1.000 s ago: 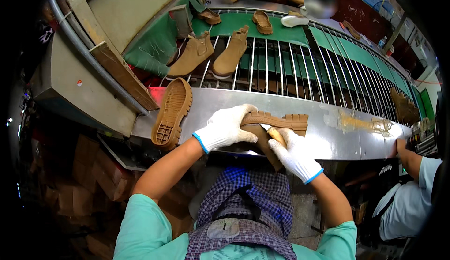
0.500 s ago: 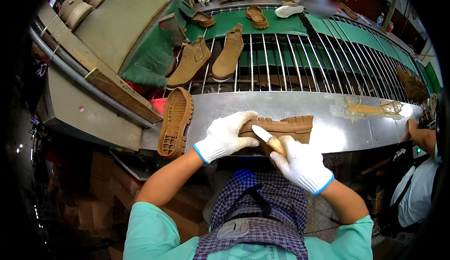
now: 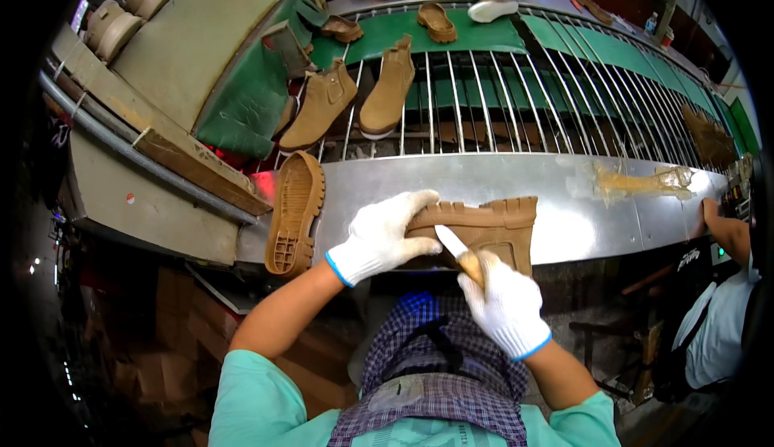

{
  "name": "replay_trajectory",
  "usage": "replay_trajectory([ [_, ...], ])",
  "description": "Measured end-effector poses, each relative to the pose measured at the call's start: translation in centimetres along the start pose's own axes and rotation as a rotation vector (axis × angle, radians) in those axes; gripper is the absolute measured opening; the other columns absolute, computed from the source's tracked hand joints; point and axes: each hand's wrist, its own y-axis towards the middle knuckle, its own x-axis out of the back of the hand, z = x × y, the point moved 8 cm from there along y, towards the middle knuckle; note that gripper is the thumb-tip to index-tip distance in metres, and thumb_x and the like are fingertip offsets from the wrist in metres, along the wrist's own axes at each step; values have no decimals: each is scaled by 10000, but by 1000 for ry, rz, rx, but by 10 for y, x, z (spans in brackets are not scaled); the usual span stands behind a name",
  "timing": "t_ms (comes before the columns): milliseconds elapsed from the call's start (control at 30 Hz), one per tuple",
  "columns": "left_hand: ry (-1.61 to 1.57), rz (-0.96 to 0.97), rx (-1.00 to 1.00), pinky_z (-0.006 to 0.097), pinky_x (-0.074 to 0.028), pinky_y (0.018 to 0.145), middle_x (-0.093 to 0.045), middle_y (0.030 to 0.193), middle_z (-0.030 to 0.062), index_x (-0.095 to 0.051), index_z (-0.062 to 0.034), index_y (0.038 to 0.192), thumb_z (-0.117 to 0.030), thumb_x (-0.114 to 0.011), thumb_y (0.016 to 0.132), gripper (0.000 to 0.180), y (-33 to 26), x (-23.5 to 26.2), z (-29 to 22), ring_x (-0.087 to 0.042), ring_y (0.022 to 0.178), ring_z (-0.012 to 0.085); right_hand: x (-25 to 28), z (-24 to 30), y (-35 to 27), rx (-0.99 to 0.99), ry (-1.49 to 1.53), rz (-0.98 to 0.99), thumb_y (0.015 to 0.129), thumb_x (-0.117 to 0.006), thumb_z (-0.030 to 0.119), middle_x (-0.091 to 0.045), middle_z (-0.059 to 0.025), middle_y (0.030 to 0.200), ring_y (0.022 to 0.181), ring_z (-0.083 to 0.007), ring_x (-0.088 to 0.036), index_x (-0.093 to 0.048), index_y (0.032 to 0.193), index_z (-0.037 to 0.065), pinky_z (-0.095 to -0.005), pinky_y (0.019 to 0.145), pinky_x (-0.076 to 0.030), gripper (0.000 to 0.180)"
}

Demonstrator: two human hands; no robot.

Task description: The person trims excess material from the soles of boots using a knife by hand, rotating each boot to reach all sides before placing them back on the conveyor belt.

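Found a metal ledge (image 3: pixel 597 229) along the front of a rack of metal bars (image 3: pixel 455 104), with a green sheet (image 3: pixel 395 33) across the far part. Noted a patch of yellowed tape (image 3: pixel 645 182) toward the ledge's right end. Found a brown boot (image 3: pixel 482 233) at the ledge's front edge, on its side, toe to the left, sole facing the rack; could not tell contact with the metal. Saw the left hand (image 3: pixel 383 233), in a white glove, holding the toe end, fingers over the sole edge and thumb on the near side. Saw the right hand (image 3: pixel 506 298), gloved alike, with fingers curled around the wooden handle of a knife (image 3: pixel 450 241). Recorded the pale blade as pointing toward the left thumb, over the boot's side; could not tell whether touching. Logged 1 loose sole (image 3: pixel 294 213) on the ledge, left of the left hand and apart from it, hollow side up. Counted 2 upright boots (image 3: pixel 322 104) side by side on the bars, plus 2 brown soles (image 3: pixel 436 24) and 1 white shoe (image 3: pixel 492 9) farther back. Noted a co-worker's bare hand (image 3: pixel 711 209) at the ledge's right end.
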Motion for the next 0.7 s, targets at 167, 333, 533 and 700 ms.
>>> replay_trajectory([
  [167, 8, -17, 68, 409, -591, 1012, -721, 1335, 159, -622, -92, 1446, -402, -937, 775, 803, 3, -2, 3, -729, 1187, 356, -45, -26, 6, -373, 847, 250, 1016, -707, 386, -746, -166, 913, 834, -236, -764, -681, 1212, 0, -375, 740, -592, 433],
  [333, 65, -101, -68, 410, -614, 973, -733, 1294, 194, -637, -41, 1421, -332, -960, 751, 799, -4, -4, -5, -749, 1143, 372, -19, -37, 9, -223, 469, 309, 1009, -696, 457, -773, -233, 1054, 957, -391, -763, -653, 1310, 1, -486, 879, -594, 547],
  [533, 139, -157, -173, 403, -637, 915, -740, 1250, 227, -646, 11, 1389, -265, -969, 732, 783, -12, -2, -9, -770, 1078, 379, 22, -13, 5, 33, 20, 446, 1043, -662, 481, -744, -172, 913, 757, -333, -769, -641, 1209, 52, -430, 648, -612, 460],
  [700, 131, -162, -200, 405, -639, 906, -739, 1243, 242, -653, 23, 1377, -297, -991, 697, 824, -6, 0, -12, -772, 1069, 385, 21, 0, 30, 231, -41, 165, 1066, -648, 403, -706, -126, 760, 629, -330, -724, -636, 1109, 73, -449, 578, -589, 333],
])
